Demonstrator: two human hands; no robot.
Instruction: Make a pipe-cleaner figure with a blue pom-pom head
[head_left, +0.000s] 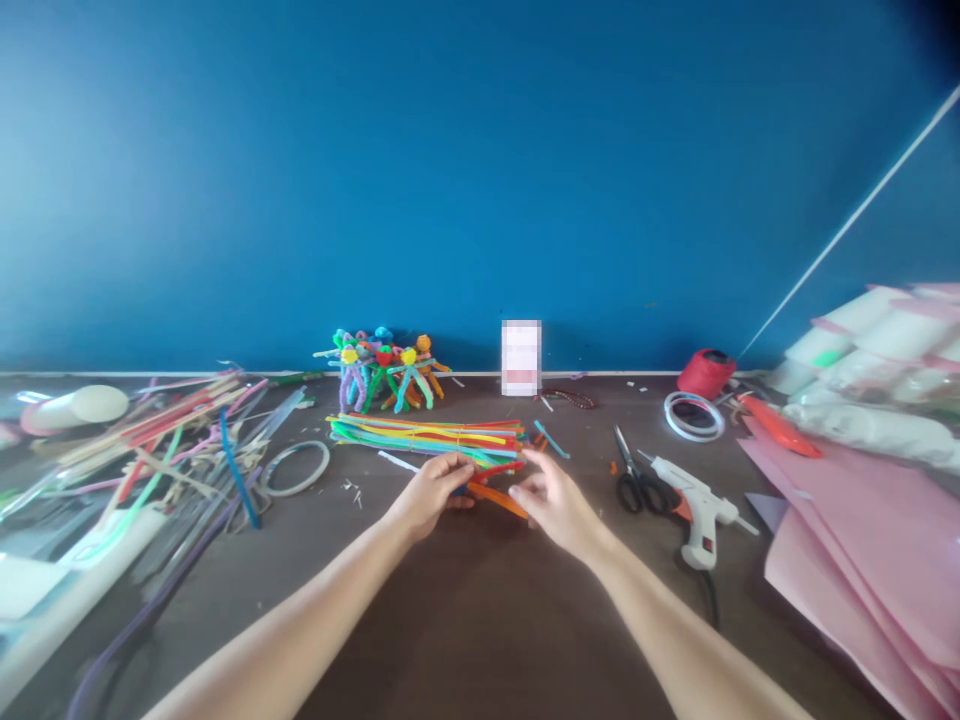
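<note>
My left hand pinches the near ends of a red pipe cleaner and an orange pipe cleaner. A bit of blue shows under its fingertips. My right hand has its thumb and fingers at the other end of the orange one, its index finger reaching forward near the red tip. Just beyond both hands lies a bundle of many-coloured pipe cleaners. Behind it stand several small pipe-cleaner figures against the wall.
Black scissors and a white glue gun lie to the right, near pink sheets. Red thread and a tape roll sit behind them. Loose pipe cleaners and a white ring are on the left.
</note>
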